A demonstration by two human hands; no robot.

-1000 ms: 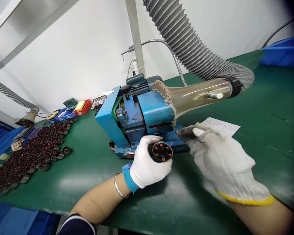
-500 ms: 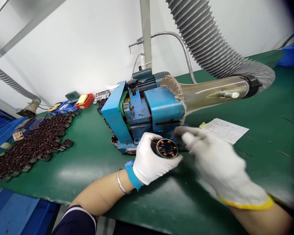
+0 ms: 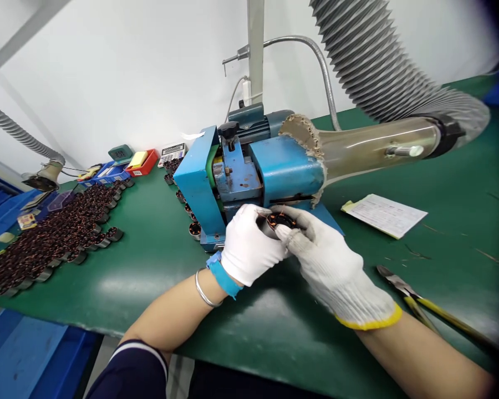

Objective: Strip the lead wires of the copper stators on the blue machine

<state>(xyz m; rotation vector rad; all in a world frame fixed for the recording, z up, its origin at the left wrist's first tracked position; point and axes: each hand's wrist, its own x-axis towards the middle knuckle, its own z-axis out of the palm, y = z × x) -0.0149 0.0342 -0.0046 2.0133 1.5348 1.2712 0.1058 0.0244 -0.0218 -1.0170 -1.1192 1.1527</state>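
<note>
Both my hands wear white knit gloves. My left hand point(image 3: 249, 246) is wrapped round a small round motor stator point(image 3: 279, 221) with copper windings, holding it just in front of the blue bench machine point(image 3: 249, 174). My right hand point(image 3: 332, 266) has its fingers curled over the stator's top and right side, touching it. Most of the stator is hidden by the two gloves. The hands meet close to the slot in the machine's front.
A ribbed extraction hose with a clear funnel point(image 3: 370, 147) ends at the machine. A large pile of wound stators point(image 3: 54, 233) lies left. A paper sheet point(image 3: 385, 213) and yellow-handled cutters point(image 3: 419, 302) lie right on the green table point(image 3: 149, 277). Small boxes and a calculator point(image 3: 172, 152) stand behind.
My right hand has come in from the right onto the stator. Both hands and the stator have moved up toward the machine. Cutters now lie on the table at the right.
</note>
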